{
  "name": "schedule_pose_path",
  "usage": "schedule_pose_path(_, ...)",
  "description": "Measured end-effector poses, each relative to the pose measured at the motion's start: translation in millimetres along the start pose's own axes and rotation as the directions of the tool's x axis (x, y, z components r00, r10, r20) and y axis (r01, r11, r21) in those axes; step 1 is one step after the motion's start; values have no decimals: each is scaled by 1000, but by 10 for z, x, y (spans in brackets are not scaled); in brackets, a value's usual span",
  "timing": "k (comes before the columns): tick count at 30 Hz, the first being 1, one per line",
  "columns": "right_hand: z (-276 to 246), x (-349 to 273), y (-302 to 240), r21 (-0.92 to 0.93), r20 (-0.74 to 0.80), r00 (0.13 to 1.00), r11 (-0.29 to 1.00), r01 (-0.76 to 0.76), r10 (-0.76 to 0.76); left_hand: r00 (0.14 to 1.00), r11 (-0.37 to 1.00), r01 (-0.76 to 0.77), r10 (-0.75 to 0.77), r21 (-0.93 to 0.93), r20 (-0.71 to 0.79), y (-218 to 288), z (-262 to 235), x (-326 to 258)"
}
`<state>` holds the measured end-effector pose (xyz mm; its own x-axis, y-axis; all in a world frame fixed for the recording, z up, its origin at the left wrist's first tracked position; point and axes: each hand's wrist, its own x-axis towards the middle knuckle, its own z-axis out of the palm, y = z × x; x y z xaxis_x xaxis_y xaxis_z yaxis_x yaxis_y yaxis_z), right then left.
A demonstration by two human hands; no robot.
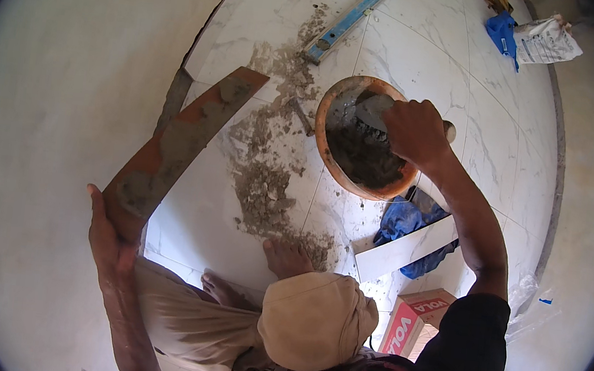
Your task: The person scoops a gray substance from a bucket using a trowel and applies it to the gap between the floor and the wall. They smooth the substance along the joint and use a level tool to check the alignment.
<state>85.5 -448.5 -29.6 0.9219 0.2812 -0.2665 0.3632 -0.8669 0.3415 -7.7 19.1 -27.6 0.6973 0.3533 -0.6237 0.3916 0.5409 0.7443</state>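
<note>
My left hand [109, 241] grips the lower end of a long, narrow tile strip [144, 161]. Its reddish-brown back faces up, with patches of wet grey mortar along its length, and the strip slants up and right beside the wall. In my right hand [420, 132] is a trowel [373, 111], its blade inside a round orange-brown bucket [323, 133]. Dark grey mortar [363, 153] lies in this bucket. My right fingers are closed round the trowel's handle, which they mostly hide; only its pale end shows past the hand.
Mortar crumbs [264, 185] litter the marbled tile floor [429, 54]. A blue spirit level [352, 20] lies at the far side. Nearer are a white tile strip [407, 249] on blue cloth [403, 219], a cardboard box [405, 326], a cap [314, 321] and my bare foot [286, 258].
</note>
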Motion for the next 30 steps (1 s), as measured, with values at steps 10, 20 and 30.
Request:
schedule_pose_path(10, 18, 193, 200, 110, 232, 973, 994, -5, -21, 998, 997, -9, 14, -82, 61, -15, 19, -8)
schedule_pose_path(20, -102, 59, 263, 230, 384, 922, 972, -54, -40, 998, 999, -13, 16, -45, 65, -9, 2, 3)
schedule_pose_path(30, 77, -164, 562, 472, 422, 903, 869, -146, -78, 997, 1000, 5, -4, -17, 72, 0, -33, 19)
